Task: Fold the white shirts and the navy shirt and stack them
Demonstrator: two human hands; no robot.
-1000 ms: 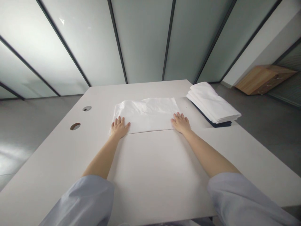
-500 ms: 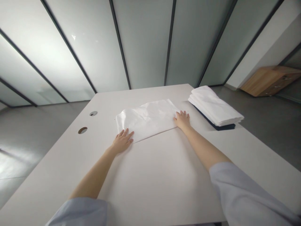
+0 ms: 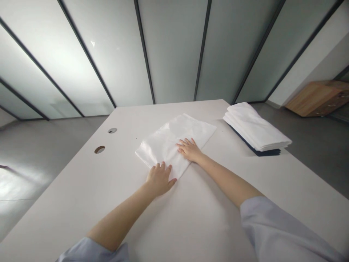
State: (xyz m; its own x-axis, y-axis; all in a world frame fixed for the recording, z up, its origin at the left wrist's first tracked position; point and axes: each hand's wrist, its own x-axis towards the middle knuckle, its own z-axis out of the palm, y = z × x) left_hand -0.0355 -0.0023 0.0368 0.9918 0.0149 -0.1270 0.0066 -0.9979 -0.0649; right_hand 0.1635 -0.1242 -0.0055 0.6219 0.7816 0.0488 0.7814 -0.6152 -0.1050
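Observation:
A flat, glossy white plastic bag [image 3: 174, 131] lies slanted on the white table, its surface slightly wrinkled and shiny at the left end. My left hand [image 3: 160, 178] rests on its near left corner, fingers spread. Palm down on the bag's near edge, right of the middle, is my right hand [image 3: 189, 149], also with fingers apart. Neither hand grips anything. Whether something lies inside the bag, I cannot tell.
A stack of folded white cloth [image 3: 256, 127] sits on dark folded fabric [image 3: 268, 152] at the table's right edge. Two round holes, one with a metal grommet [image 3: 112, 130], are in the white table [image 3: 191, 218] at left. Beyond stands a frosted glass partition [image 3: 174, 51]; a wooden cabinet [image 3: 316, 98] is far right.
The bag has turned on the table, its right end swinging away and its near left corner coming closer. Both hands have moved nearer each other, still flat on it. The view has shifted slightly.

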